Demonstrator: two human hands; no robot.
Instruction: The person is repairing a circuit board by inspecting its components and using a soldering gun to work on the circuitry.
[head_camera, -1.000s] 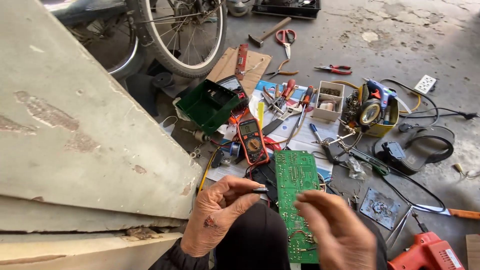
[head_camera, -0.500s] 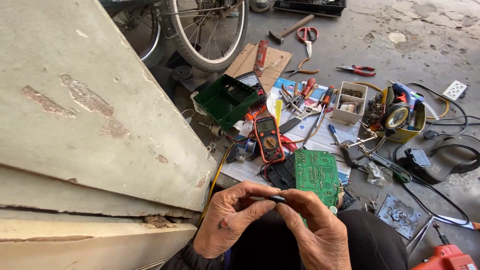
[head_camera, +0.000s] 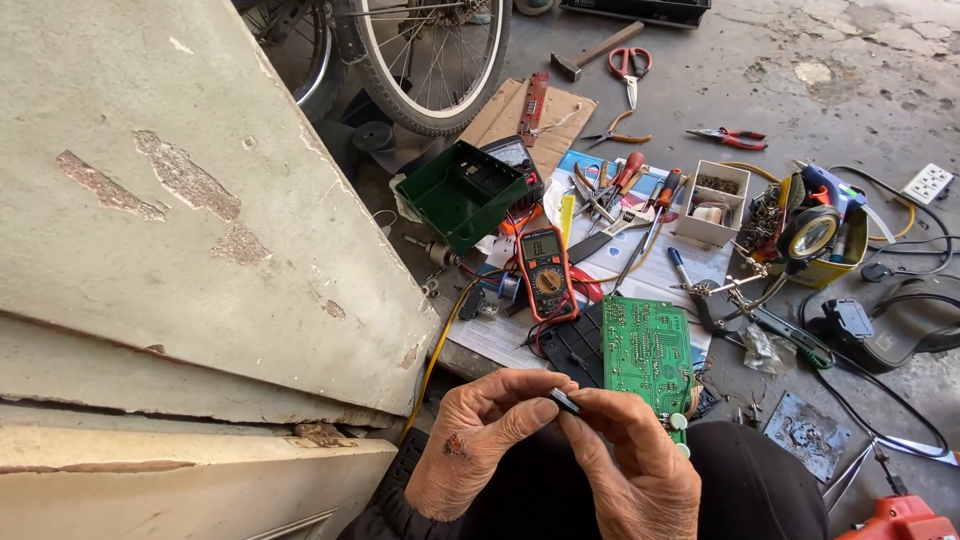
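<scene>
small part: a short dark cylindrical component with a pale end (head_camera: 563, 401), pinched between the fingertips of both hands just above the person's dark-clothed lap, near the bottom middle of the view
left hand (head_camera: 478, 452): thumb and forefinger closed on the part's left end, the other fingers curled under
right hand (head_camera: 632, 462): forefinger and thumb closed on the right end; the two hands meet at the part, fingertips almost touching
handling: judged very light and rigid, small enough to slip or roll away if the pinch loosens; any thin leads would bend easily, though none can be made out; the body ends are the sound places to grip, as both hands do now
long axis: lies roughly left to right, tilted a little, the left end higher and farther from the camera; which end is the front cannot be told
green printed circuit board (head_camera: 647, 354): just beyond the right hand, its long side running away from the person
orange and black digital multimeter (head_camera: 544, 272): beyond the board, to its left, display facing up
open dark green plastic box (head_camera: 459, 194): farther off still, left of a scatter of pliers and screwdrivers
spoked bicycle wheel (head_camera: 432, 62): farthest, standing upright at the top
</scene>
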